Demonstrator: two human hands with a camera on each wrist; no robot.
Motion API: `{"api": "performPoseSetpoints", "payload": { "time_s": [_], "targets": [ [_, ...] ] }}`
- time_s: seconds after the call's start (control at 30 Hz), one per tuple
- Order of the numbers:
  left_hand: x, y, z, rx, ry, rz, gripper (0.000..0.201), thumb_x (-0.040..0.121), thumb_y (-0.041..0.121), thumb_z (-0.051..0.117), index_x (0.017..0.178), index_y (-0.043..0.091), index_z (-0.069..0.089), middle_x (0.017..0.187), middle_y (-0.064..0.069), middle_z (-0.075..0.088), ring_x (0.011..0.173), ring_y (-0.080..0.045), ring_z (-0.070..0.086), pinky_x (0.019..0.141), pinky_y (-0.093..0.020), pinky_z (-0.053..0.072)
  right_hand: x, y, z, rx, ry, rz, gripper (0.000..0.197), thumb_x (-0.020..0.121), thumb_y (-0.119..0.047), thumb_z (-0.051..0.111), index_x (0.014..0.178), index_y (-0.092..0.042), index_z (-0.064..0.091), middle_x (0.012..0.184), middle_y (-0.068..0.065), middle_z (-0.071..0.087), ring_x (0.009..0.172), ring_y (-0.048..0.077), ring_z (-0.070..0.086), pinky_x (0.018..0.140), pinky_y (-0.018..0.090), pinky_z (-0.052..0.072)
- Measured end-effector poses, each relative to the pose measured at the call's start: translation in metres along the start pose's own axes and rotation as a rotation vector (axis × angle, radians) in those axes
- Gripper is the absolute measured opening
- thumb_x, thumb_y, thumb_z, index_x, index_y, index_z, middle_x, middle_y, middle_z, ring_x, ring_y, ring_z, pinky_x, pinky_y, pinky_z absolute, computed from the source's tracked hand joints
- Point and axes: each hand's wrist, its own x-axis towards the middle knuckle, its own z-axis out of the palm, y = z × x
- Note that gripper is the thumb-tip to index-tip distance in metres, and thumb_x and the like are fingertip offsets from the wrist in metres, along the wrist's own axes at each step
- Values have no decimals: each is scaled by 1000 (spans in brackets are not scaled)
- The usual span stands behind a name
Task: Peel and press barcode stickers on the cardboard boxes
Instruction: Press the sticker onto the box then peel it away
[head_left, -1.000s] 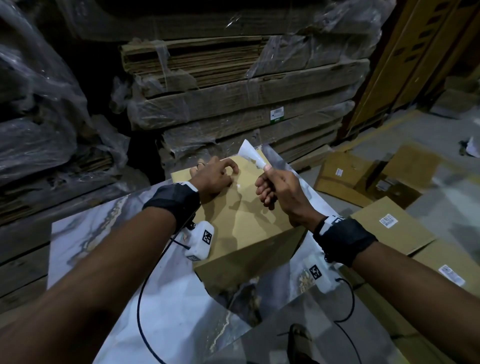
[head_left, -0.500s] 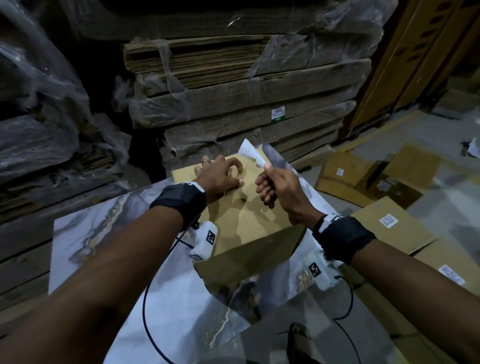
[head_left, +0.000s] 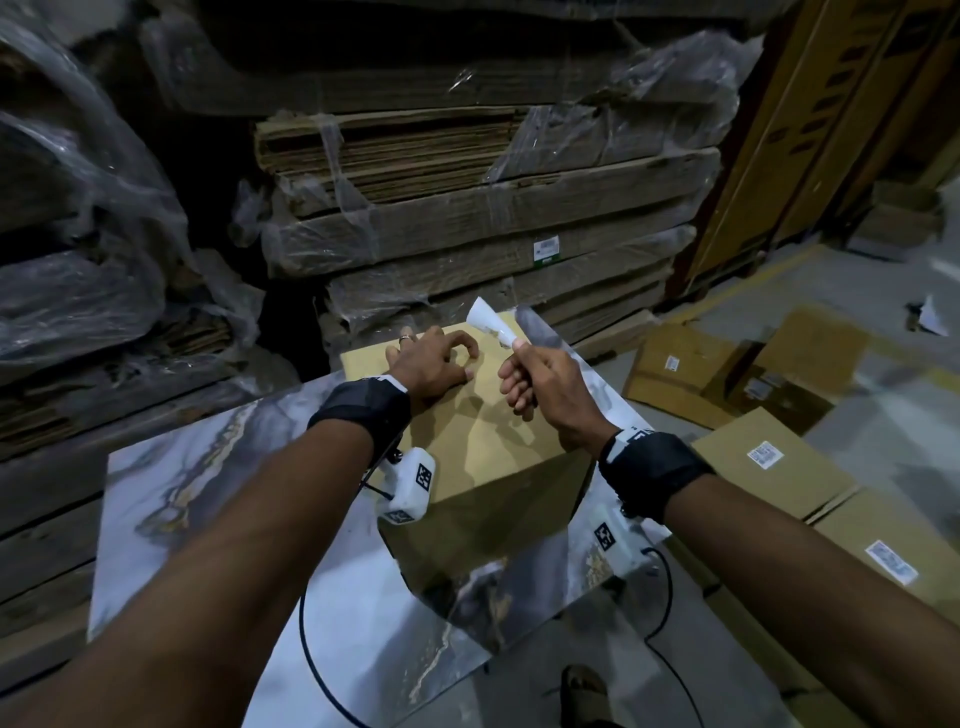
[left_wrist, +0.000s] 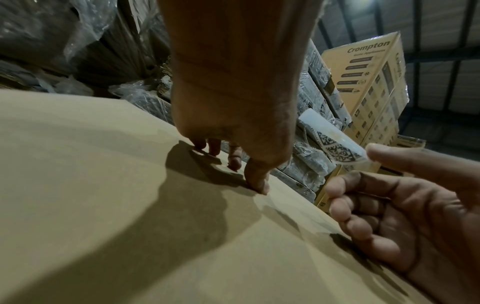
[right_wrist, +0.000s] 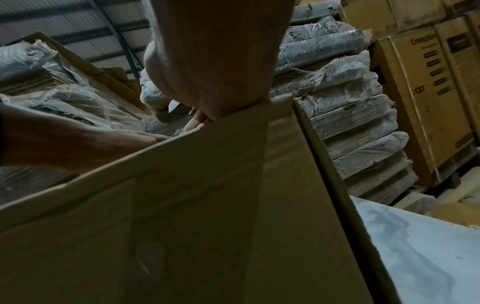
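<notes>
Left hand (head_left: 434, 364), fingers curled, has slid to the far left corner of the plain brown cardboard box (head_left: 483, 436), pressing its top. Right hand (head_left: 540, 382) still pinches the curled white barcode sticker strip (head_left: 491, 325) above the far edge; nothing visibly stuck yet.

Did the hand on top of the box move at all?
Yes. The left hand slid a little toward the right hand, judged against the cardboard box's far edge; its fingertips rest on the top.

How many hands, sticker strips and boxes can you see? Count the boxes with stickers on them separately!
Hands: 2 (left hand, right hand)
Sticker strip pinched in the right hand: 1
Plain cardboard box on the table: 1
Floor boxes showing a barcode sticker: 4
Total: 8
</notes>
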Motion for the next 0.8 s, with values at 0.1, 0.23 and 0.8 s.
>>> {"api": "performPoseSetpoints", "payload": {
  "time_s": [0.1,0.23,0.8],
  "targets": [
    [-2,0,2,-1,10,-8,20,89,46,65,108,49,58,109,4,50,118,-31,42,98,-45,35,-1,-1,0,-6,8,1,59,107,-42,47,90,11,66,72,17,68,59,24,60,54,31,47],
    [-3,0,4,4,16,6,22,92,45,63,113,47,59,107,4,45,120,-32,39,98,-44,33,-3,-3,0,-5,15,8,59,108,-42,47,90,11,66,71,17,68,60,24,60,54,31,48],
    [-6,-16,5,-144,1,50,25,95,58,39,108,53,60,104,6,43,113,-30,41,101,-47,34,-3,-4,3,5,19,4,57,109,-37,45,89,13,65,71,18,66,60,27,57,53,30,47]
  ]
}}
